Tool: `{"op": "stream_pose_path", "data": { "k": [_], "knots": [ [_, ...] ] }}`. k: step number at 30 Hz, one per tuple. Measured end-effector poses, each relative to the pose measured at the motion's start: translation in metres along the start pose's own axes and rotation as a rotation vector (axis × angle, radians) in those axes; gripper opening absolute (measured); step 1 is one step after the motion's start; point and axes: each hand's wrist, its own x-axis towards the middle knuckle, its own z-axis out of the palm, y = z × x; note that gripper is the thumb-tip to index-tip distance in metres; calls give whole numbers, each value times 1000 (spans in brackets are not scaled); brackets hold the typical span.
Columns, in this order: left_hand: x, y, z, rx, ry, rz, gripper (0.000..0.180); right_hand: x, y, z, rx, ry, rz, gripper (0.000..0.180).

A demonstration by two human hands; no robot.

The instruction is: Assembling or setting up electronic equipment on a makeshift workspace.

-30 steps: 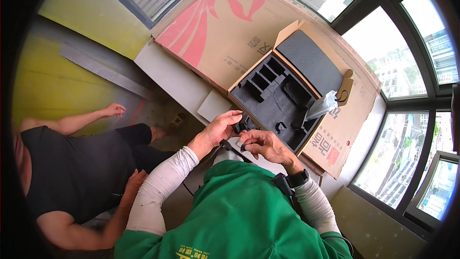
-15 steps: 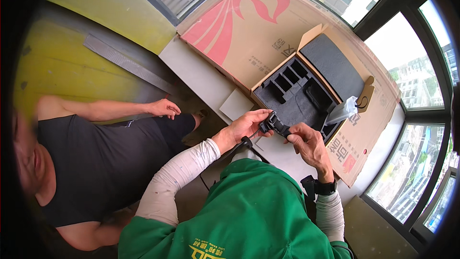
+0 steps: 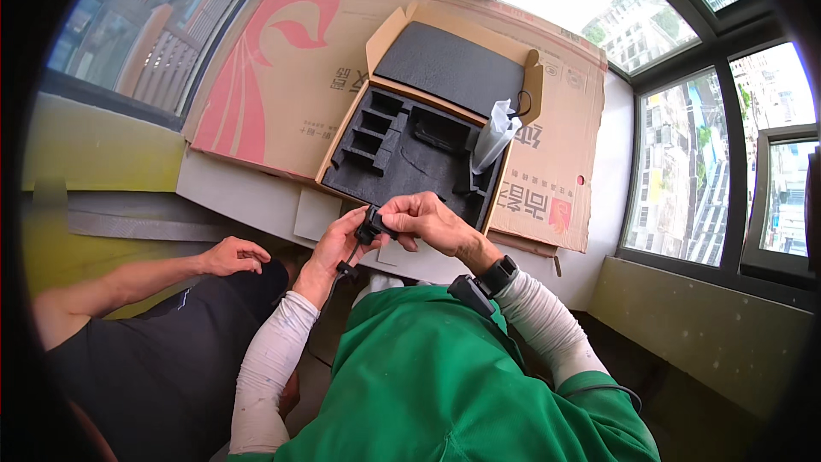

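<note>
While left hand (image 3: 329, 250) holds black device (image 3: 371, 226), right hand (image 3: 432, 222) now closer.

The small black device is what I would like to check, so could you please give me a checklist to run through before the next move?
1. Left hand holding the small black device: ok, fingers around it.
2. Right hand on the device: ok, fingers pinching it.
3. Cardboard box open: ok, lid folded back, dark foam insert showing.
4. Box opening unobstructed: not ok, a whitish plastic bag overlaps its right side.
5. Cord free of snags: cannot tell, its far end is hidden.
6. Co-worker's hand apart from the device: ok, off to the left.
</note>
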Motion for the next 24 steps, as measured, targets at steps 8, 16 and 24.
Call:
{"op": "stream_pose_path", "data": {
  "k": [8,16,24],
  "knots": [
    [4,6,5,-54,10,-15,36,1,6,-45,381,262,-69,17],
    [-1,15,23,-37,-55,-54,38,-24,-23,-13,-108,276,-82,17],
    [-13,18,37,11,-46,-40,43,-41,-26,8,-428,297,10,17]
  ]
}}
